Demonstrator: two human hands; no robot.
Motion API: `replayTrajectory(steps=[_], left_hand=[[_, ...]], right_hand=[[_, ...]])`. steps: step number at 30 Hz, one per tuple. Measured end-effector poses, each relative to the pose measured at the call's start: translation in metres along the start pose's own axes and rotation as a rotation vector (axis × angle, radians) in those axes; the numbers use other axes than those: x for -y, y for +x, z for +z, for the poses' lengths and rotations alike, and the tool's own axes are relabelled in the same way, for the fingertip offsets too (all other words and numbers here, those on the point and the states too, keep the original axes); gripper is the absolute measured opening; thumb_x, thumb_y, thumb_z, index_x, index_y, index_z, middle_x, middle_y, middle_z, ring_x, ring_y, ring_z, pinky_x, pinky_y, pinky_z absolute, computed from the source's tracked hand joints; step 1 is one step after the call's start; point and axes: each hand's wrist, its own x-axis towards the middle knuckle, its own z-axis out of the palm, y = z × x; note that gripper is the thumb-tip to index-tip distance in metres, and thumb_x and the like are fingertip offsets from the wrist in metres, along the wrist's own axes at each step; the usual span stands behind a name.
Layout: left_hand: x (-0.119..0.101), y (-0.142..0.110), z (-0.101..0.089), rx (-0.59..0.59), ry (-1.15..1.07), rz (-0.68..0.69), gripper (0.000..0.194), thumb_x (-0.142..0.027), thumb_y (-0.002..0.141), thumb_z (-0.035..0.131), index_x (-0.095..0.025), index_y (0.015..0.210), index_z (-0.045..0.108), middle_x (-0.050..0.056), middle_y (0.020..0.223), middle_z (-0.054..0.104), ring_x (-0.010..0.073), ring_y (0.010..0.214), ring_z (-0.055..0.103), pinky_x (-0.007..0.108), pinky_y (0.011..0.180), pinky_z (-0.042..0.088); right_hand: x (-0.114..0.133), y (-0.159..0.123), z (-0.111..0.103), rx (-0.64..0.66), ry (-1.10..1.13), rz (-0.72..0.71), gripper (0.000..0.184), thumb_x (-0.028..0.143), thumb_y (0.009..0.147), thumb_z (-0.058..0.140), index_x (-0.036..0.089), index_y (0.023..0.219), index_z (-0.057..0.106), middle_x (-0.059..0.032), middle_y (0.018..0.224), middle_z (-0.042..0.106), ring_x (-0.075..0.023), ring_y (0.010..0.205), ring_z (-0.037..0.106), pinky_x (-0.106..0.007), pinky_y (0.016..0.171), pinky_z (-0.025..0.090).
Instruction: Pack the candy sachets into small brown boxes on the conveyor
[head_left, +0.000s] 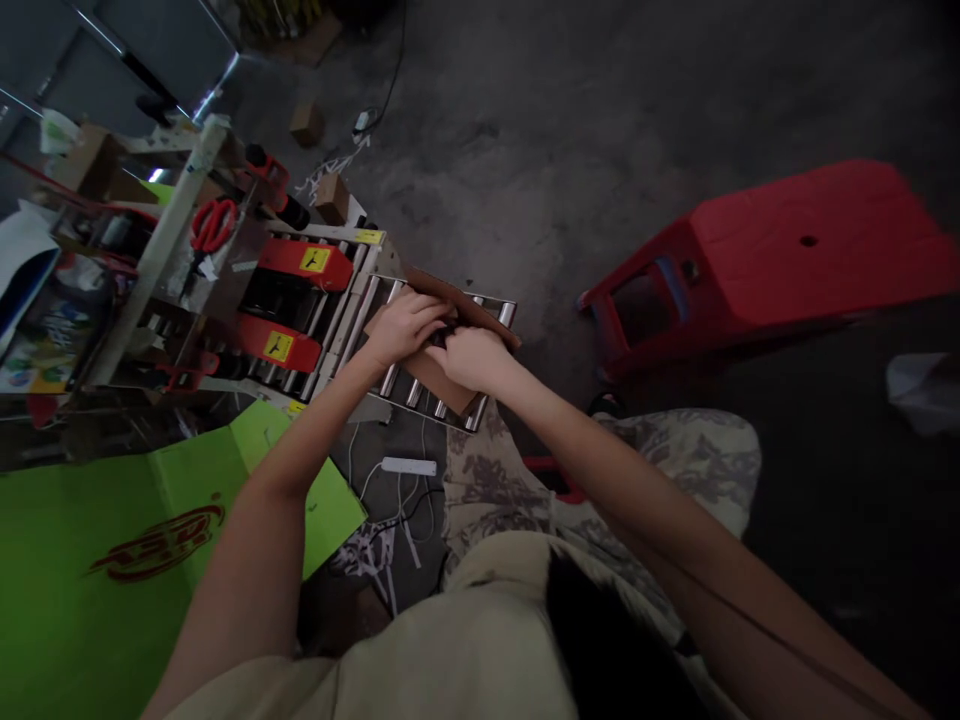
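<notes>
The left hand and the right hand meet over an open brown cardboard box, which lies right under the fingers with one flap raised beyond them and another spread on the near side. The left fingers are bent over the opening; the right fingers curl down into it, thumb toward the left hand. A small dark item shows between the two sets of fingers, but whether either set grips it cannot be told.

Below the fingers, the box rests on a metal roller conveyor. Just left of the fingers, the conveyor joins a machine with red side blocks bearing yellow labels; farther left hang red-handled scissors. Nearer the body than the fingers, a white power strip lies on the floor, and to its left stands a lime-green panel with a red logo. Well to the right of the fingers is a red plastic stool. Ahead and to the left of them sits a small brown carton.
</notes>
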Motion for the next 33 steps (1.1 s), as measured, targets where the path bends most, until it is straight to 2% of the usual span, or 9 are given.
replayTrajectory(steps=[5,8,11,15,19,24,27,31,33], left_hand=[[0.007,0.02,0.005,0.214,0.028,0.003,0.027,-0.036,0.092,0.051,-0.026,0.1,0.075,0.008,0.106,0.073,0.026,0.105,0.063,0.046,0.104,0.036],[0.014,0.021,0.011,0.216,0.071,-0.009,0.025,-0.036,0.09,0.054,-0.022,0.095,0.073,0.011,0.103,0.071,0.0279,0.104,0.062,0.046,0.102,0.037],[0.014,0.011,0.011,0.099,0.148,-0.045,0.034,-0.047,0.09,0.057,-0.019,0.105,0.067,0.013,0.112,0.066,0.0301,0.111,0.058,0.045,0.103,0.037],[0.005,-0.007,0.006,-0.255,0.228,-0.212,0.046,-0.061,0.088,0.057,-0.018,0.103,0.061,0.016,0.112,0.063,0.0313,0.112,0.056,0.043,0.102,0.039],[0.0,-0.011,0.007,-0.138,0.212,-0.243,0.038,-0.05,0.097,0.043,-0.021,0.08,0.058,0.011,0.085,0.063,0.0267,0.092,0.061,0.039,0.089,0.045],[0.004,0.0,0.01,-0.053,0.135,-0.158,0.036,-0.046,0.095,0.046,-0.021,0.073,0.057,0.012,0.084,0.063,0.0282,0.095,0.06,0.043,0.093,0.046],[0.007,-0.001,0.01,-0.242,0.028,-0.242,0.037,-0.05,0.096,0.042,-0.02,0.083,0.06,0.012,0.091,0.063,0.0269,0.097,0.059,0.042,0.096,0.046],[-0.01,-0.013,0.022,-0.809,-0.001,-0.421,0.051,-0.057,0.099,0.03,-0.016,0.105,0.059,0.017,0.11,0.06,0.0277,0.11,0.056,0.046,0.106,0.04],[-0.034,-0.021,0.032,-0.791,-0.004,-0.412,0.057,-0.059,0.1,0.026,-0.015,0.121,0.056,0.019,0.125,0.057,0.0281,0.123,0.052,0.046,0.113,0.034]], right_hand=[[0.007,-0.02,0.001,-0.218,0.019,-0.052,0.037,0.037,0.1,0.046,0.008,0.106,0.069,-0.0199,0.108,0.069,-0.0305,0.103,0.065,-0.041,0.089,0.053],[0.011,-0.038,-0.02,-0.32,0.067,-0.142,0.035,0.029,0.1,0.045,0.011,0.126,0.061,-0.016,0.136,0.058,-0.0305,0.126,0.052,-0.045,0.111,0.041],[0.008,-0.039,-0.045,-0.421,0.166,-0.006,0.058,0.038,0.098,0.05,0.01,0.147,0.04,-0.0205,0.15,0.041,-0.0381,0.14,0.037,-0.058,0.115,0.032],[0.001,-0.032,-0.048,-0.255,0.284,0.116,0.074,0.047,0.087,0.066,0.008,0.145,0.041,-0.0243,0.135,0.054,-0.0411,0.122,0.054,-0.055,0.097,0.048],[-0.001,-0.032,-0.037,-0.266,0.297,0.081,0.078,0.045,0.082,0.072,0.01,0.145,0.042,-0.0215,0.135,0.057,-0.0377,0.117,0.059,-0.048,0.094,0.052],[0.0,-0.038,-0.039,-0.244,0.253,0.105,0.078,0.042,0.085,0.07,0.009,0.148,0.038,-0.0217,0.143,0.052,-0.0357,0.121,0.058,-0.046,0.095,0.052],[0.008,-0.051,-0.024,-0.281,0.224,0.041,0.078,0.04,0.083,0.071,0.011,0.148,0.039,-0.0212,0.147,0.048,-0.0361,0.125,0.055,-0.052,0.102,0.047],[0.019,-0.068,0.016,-0.351,0.156,-0.061,0.067,0.042,0.087,0.064,0.011,0.144,0.045,-0.0217,0.153,0.041,-0.0393,0.142,0.036,-0.072,0.114,0.02],[0.015,-0.071,0.03,-0.369,0.181,-0.067,0.062,0.04,0.088,0.062,0.009,0.14,0.048,-0.0228,0.152,0.041,-0.0396,0.143,0.034,-0.074,0.114,0.016]])
